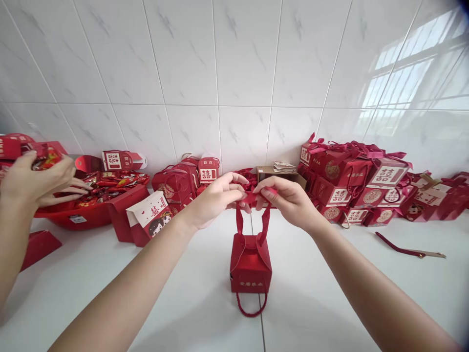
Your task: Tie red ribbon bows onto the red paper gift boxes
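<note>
A small red gift box [251, 266] with gold characters stands on the white table in front of me, a red cord handle [252, 313] drooping from its near side. Red ribbon [264, 225] rises in two strands from its top. Above the box, my left hand [222, 198] pinches the ribbon between thumb and fingers. My right hand [287, 201] is closed on the ribbon just beside it, close to the left fingertips. The crossing of the ribbon is partly hidden behind the fingers.
Stacked red gift boxes [344, 171] stand at the right by the tiled wall, with a dark red strap [399, 248] before them. More boxes [176, 183] sit left of centre. Another person's hands [47, 178] hold wrapped sweets over a red basin [91, 218] at the left.
</note>
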